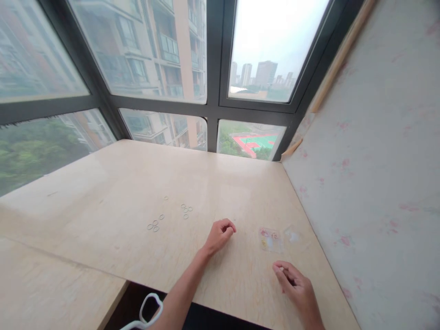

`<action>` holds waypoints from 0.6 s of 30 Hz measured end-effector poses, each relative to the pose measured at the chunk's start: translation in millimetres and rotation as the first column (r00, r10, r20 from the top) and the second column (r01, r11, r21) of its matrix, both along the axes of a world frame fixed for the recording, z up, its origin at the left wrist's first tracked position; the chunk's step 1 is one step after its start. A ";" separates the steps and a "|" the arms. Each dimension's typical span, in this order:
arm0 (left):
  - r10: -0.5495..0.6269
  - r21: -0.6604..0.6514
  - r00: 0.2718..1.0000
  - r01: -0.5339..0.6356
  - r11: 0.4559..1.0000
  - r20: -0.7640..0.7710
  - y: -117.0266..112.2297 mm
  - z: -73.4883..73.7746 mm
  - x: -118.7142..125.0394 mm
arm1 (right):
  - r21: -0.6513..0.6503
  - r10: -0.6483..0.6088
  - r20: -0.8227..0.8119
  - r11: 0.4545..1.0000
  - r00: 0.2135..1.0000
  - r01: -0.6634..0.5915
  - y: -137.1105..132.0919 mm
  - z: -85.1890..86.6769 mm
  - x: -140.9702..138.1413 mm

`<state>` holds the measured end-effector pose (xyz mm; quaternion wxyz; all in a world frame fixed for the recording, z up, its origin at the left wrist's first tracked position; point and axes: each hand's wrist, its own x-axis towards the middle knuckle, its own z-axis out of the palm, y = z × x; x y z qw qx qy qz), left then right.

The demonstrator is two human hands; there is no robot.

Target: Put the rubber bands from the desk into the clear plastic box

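Observation:
My left hand (pixel 219 236) rests on the tabletop with its fingers curled and the thumb close to the index finger. Whatever it may hold is too small to see. My right hand (pixel 296 285) hovers near the front edge, thumb and fingertips pinched together; anything between them I cannot make out. Just beyond it lies a small clear plastic case (pixel 271 240) with red and yellow bits in its compartments. A clear plastic piece (pixel 293 236), perhaps a lid or bag, is beside the case. Left of my left hand lie several thin rings (pixel 186 210), with another loose group of rings (pixel 156 223) farther left.
The pale, marbled tabletop (pixel 120 183) runs back to dark-framed windows (pixel 213 110). A flowered wall (pixel 371 183) closes off the right side. At the lower left, a white looped object (pixel 151 298) shows by my left forearm, near the table's front edge.

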<state>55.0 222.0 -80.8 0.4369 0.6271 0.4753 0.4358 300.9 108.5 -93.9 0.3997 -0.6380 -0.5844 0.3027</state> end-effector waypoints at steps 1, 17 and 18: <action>-0.013 0.009 1.000 0.013 1.000 -0.016 -0.3 -0.5 -0.3 | -0.036 -0.036 -0.058 0.999 0.998 0.034 1.5 -0.7 1.8; 0.512 0.038 0.802 -0.528 0.849 -0.308 52.4 43.1 -192.2 | -0.079 -0.093 -0.116 0.993 0.989 0.084 -0.7 8.6 -2.2; 0.520 0.057 0.774 -0.538 0.841 -0.361 54.2 45.7 -207.2 | -0.076 -0.099 -0.114 0.993 0.989 0.091 -0.9 8.4 -2.4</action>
